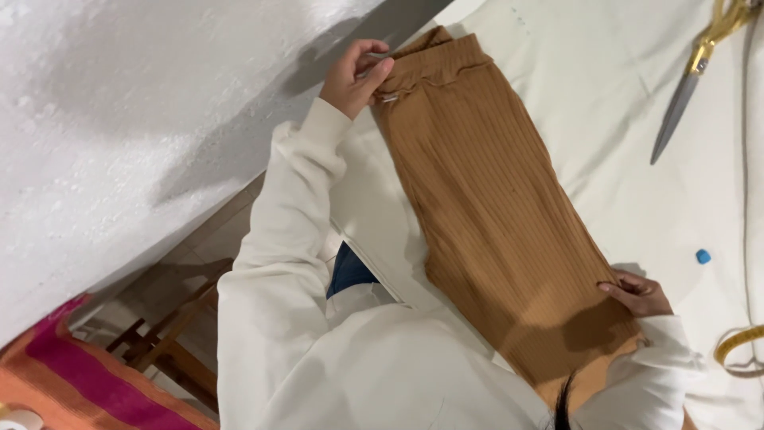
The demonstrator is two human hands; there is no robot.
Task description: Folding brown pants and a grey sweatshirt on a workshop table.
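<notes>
Left hand (356,77) pinches the gathered end of the tan ribbed knit garment (493,215), laid flat on white cloth (621,103). Right hand (639,293) apparently pinches its opposite edge, fingers curled.

Beyond my right hand (641,293): bare white tabletop (605,119), open passage. Scissors (691,76) far ahead, blue chalk (703,256) near, tape measure (740,348) just right. Wall (119,119) crowds my left hand (354,76).
</notes>
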